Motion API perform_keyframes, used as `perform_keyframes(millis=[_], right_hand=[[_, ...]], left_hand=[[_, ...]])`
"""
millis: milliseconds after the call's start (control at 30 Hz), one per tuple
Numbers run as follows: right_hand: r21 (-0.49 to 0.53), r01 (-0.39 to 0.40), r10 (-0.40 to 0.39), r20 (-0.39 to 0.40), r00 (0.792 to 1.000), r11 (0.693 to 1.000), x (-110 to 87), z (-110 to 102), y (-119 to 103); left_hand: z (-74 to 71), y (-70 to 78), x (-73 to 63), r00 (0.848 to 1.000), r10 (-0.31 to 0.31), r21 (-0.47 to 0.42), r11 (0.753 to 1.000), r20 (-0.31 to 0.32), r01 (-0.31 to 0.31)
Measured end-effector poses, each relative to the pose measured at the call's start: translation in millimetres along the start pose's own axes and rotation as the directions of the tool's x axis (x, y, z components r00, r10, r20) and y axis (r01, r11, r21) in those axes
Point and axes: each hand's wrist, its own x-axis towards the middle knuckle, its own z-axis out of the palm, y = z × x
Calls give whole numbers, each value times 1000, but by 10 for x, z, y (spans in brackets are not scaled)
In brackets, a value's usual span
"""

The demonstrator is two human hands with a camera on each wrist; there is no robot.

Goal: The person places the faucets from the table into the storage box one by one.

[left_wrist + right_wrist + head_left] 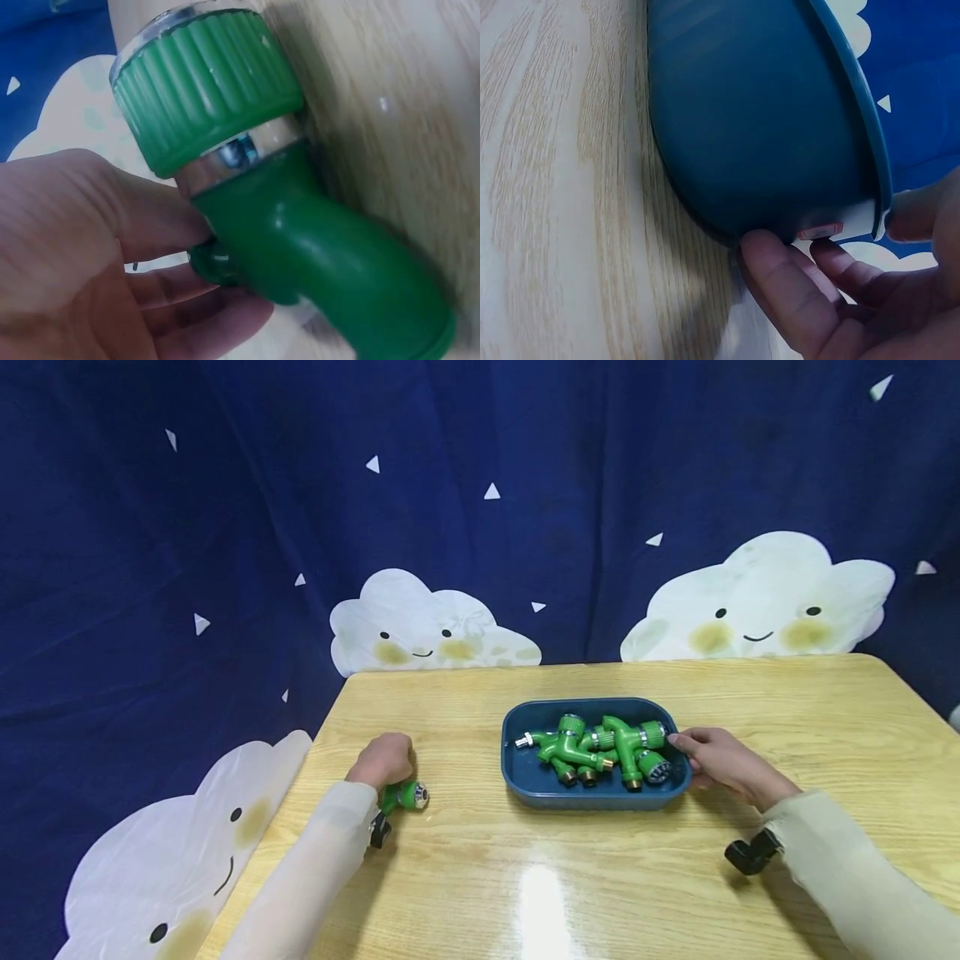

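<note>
My left hand (384,760) is at the table's left side. It pinches a green tap (406,795) by a small stub on its body, thumb on one side and curled fingers on the other. The left wrist view shows that tap's ribbed green collar (214,82) and silver ring up close, the tap lying near the wood. My right hand (723,764) grips the right end of a dark blue plastic bin (592,800), thumb at the rim and fingers against the outer wall. Several more green taps (573,747) lie piled in the bin, some with brass ends.
The bin stands on a light wooden table (465,868), right of its middle. Behind the table hangs a dark blue curtain (450,543) with white clouds. A black wrist mount (752,852) sits under the right sleeve, close over the table.
</note>
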Motion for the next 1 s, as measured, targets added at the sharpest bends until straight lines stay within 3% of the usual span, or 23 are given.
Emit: perform_keyframes(millis=[1000], right_hand=[[12,-14,14,26,1000,1000,-1,1,-25]], left_hand=[[22,0,33,1000,5,-70,998,-21,-6]])
